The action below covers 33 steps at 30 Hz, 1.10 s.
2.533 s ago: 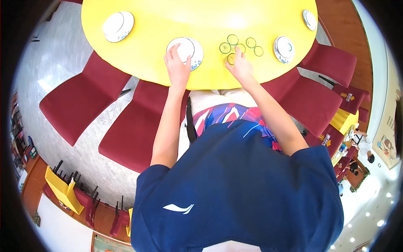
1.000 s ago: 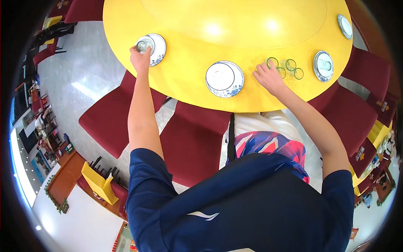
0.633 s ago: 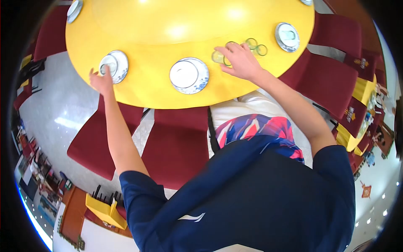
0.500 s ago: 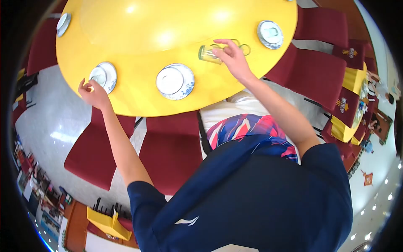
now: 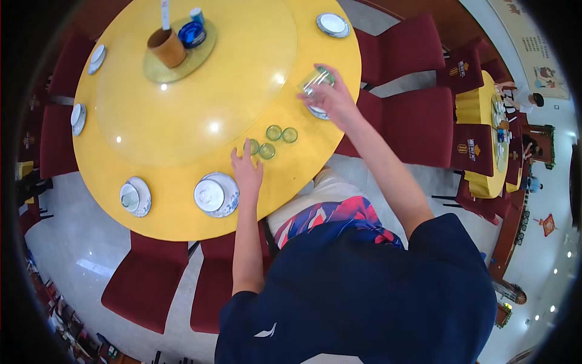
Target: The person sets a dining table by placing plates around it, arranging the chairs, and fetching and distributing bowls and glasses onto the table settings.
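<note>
A clear glass tumbler [image 5: 314, 84] is in my right hand [image 5: 335, 100], its fingers wrapped round the side. The hand holds it tilted above a plate setting [image 5: 319, 114] at the table's right edge, which it partly covers. My left hand [image 5: 247, 173] reaches over the table with fingers apart. Its fingertips are at the nearest of several greenish glasses [image 5: 267, 151] standing in a cluster; whether they touch it I cannot tell. Left of that hand is a white bowl [image 5: 210, 194] on a blue-patterned plate [image 5: 229, 205]. Farther left, another setting has a glass [image 5: 129, 199] in its bowl.
The round table [image 5: 176, 221] has a yellow cloth and a clear turntable [image 5: 200, 109]. On that stand a brown cylindrical holder [image 5: 167, 48] and a blue ashtray [image 5: 192, 34]. Dark red chairs [image 5: 400, 130] ring the table. More plates [image 5: 333, 25] sit along its rim.
My view has shifted. My right hand has carried the glass to the right-hand plate. My left hand has left the left-hand setting and moved right to the cluster of glasses.
</note>
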Each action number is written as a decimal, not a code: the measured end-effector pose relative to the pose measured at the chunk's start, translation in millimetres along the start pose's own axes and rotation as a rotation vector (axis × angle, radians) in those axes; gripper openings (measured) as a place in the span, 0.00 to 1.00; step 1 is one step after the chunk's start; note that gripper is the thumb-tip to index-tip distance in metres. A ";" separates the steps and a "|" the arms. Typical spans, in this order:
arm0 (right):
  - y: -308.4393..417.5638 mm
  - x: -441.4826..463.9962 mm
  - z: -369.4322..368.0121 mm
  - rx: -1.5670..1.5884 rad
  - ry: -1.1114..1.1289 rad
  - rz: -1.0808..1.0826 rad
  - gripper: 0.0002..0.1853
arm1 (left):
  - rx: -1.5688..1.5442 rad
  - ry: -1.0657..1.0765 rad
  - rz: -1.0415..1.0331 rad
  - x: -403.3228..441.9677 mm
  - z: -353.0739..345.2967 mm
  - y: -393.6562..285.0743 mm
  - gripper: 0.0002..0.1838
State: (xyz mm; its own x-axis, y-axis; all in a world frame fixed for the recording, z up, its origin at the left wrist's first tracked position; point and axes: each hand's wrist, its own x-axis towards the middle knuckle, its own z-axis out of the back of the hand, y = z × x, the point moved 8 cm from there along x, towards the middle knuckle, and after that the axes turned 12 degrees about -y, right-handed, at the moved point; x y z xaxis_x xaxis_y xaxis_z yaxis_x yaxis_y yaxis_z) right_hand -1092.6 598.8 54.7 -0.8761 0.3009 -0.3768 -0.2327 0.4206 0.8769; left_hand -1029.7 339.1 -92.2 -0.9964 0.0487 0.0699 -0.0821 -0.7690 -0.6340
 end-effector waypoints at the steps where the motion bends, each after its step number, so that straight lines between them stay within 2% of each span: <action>1: 18.5 28.7 19.6 -0.154 -0.045 0.160 0.30 | 0.011 0.021 -0.003 3.6 0.2 -9.1 0.39; 2: 35.1 61.1 41.9 -0.269 -0.098 0.258 0.28 | 0.015 0.021 -0.005 6.3 -9.7 -5.6 0.39; 4: 79.0 119.3 79.5 -0.601 -0.180 0.548 0.30 | -0.076 -0.005 -0.031 17.1 -34.8 8.8 0.35; 6: 120.4 161.2 104.7 -0.958 -0.297 0.732 0.32 | -0.021 -0.009 0.000 26.9 -39.9 6.6 0.31; 8: 137.6 224.2 129.8 -1.016 -0.247 0.692 0.35 | 0.083 0.032 0.136 33.4 -30.7 -4.4 0.30; 11: 129.3 326.4 172.1 -1.160 -0.191 0.794 0.35 | 0.235 0.132 0.189 45.8 -38.8 -7.9 0.29; 16: 102.3 423.4 206.5 -1.309 -0.067 0.674 0.35 | 0.308 0.196 0.276 52.8 -32.6 -1.0 0.30; 19: 82.5 455.2 205.1 -1.452 0.033 0.608 0.31 | 0.207 0.129 0.348 42.3 -28.4 22.6 0.29; 21: 72.7 461.2 201.7 -1.483 0.087 0.595 0.30 | 0.054 -0.053 0.416 31.9 -18.8 38.5 0.27; 22: 72.2 463.7 198.2 -1.526 0.123 0.600 0.28 | 0.067 -0.053 0.425 24.1 -20.2 39.6 0.27; 24: 73.8 465.1 192.5 -1.601 0.143 0.589 0.27 | -0.099 -0.242 0.623 7.3 -10.9 55.1 0.22; 25: 71.5 467.4 192.4 -1.625 0.162 0.584 0.27 | -0.091 -0.252 0.630 2.1 -8.7 54.2 0.22; 27: 67.0 471.8 190.8 -1.650 0.186 0.569 0.28 | -0.305 -0.351 0.927 -26.1 -9.8 67.4 0.19; 28: 65.5 472.9 188.8 -1.645 0.203 0.572 0.28 | -0.299 -0.361 0.937 -30.4 -7.9 54.7 0.19; 30: 61.4 477.1 186.8 -1.681 0.232 0.612 0.27 | -0.629 -0.528 1.015 -37.2 -13.6 18.4 0.19; 33: 44.4 502.7 194.7 -1.673 0.257 0.799 0.34 | -1.030 -0.619 1.045 -63.8 -39.1 15.3 0.25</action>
State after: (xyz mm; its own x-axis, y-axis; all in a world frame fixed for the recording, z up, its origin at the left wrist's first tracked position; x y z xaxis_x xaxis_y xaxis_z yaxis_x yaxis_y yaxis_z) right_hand -1461.2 935.4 -153.9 -0.9698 -0.2088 0.1261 0.2316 -0.9504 0.2076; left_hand -968.3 349.1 -136.5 -0.4802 -0.6539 -0.5847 0.3660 0.4564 -0.8110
